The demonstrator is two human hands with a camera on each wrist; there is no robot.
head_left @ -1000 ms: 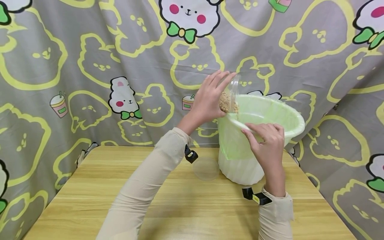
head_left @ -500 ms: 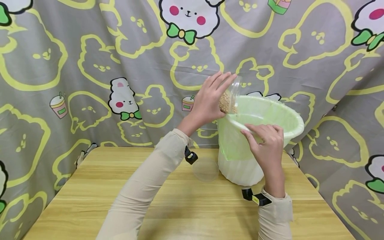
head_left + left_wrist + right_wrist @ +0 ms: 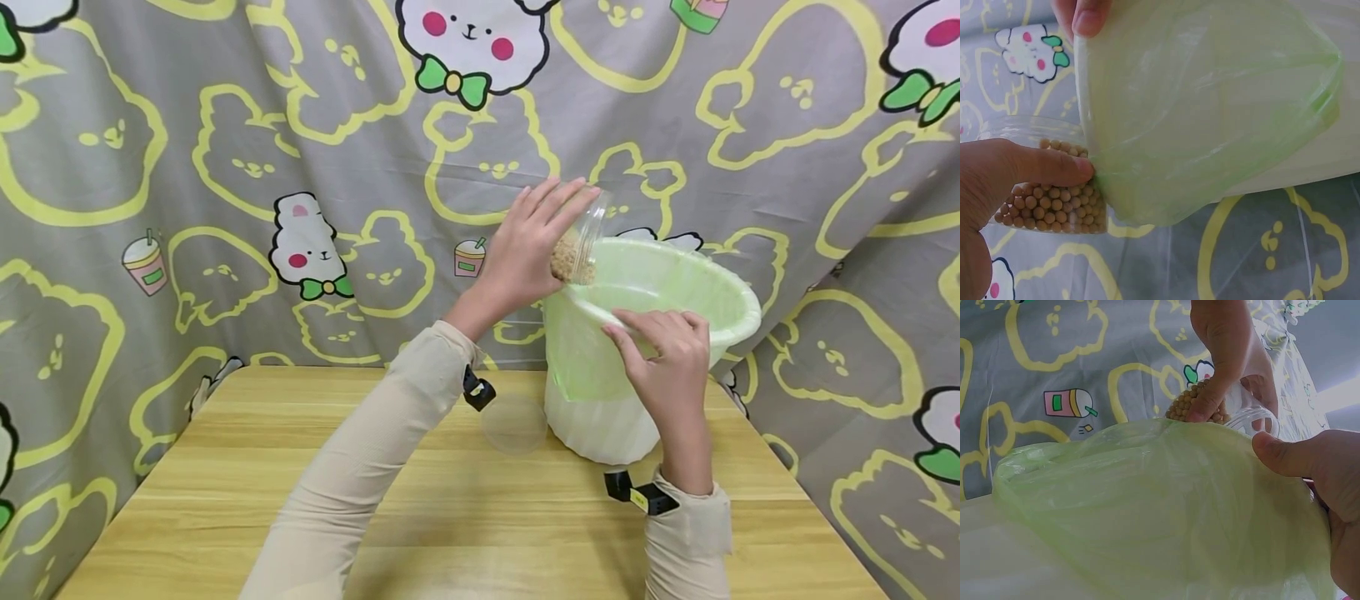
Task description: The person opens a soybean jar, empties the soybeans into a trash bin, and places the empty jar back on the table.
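Observation:
My left hand (image 3: pixel 519 250) grips a clear plastic jar (image 3: pixel 597 218), which lies tipped with its mouth over the left rim of a white bin (image 3: pixel 600 433). Small round beige beans (image 3: pixel 1047 209), like soybeans, gather along the jar's lower side. A thin green plastic bag (image 3: pixel 588 371) lines the bin and folds down over its outside. At the near rim, my right hand (image 3: pixel 673 354) pinches the bag-covered edge between thumb and fingers. The right wrist view shows my right thumb (image 3: pixel 1282 456) on that edge, close to the jar's mouth.
A clear round lid (image 3: pixel 514 423) lies on the wooden table (image 3: pixel 450 517), left of the bin's base. Behind the table hangs a grey patterned curtain (image 3: pixel 375 150). Black camera mounts (image 3: pixel 478 390) sit on both wrists.
The jar has tilted slightly further toward the bin, and the beans inside have shifted and look blurred in the head view. My right hand stays at the rim.

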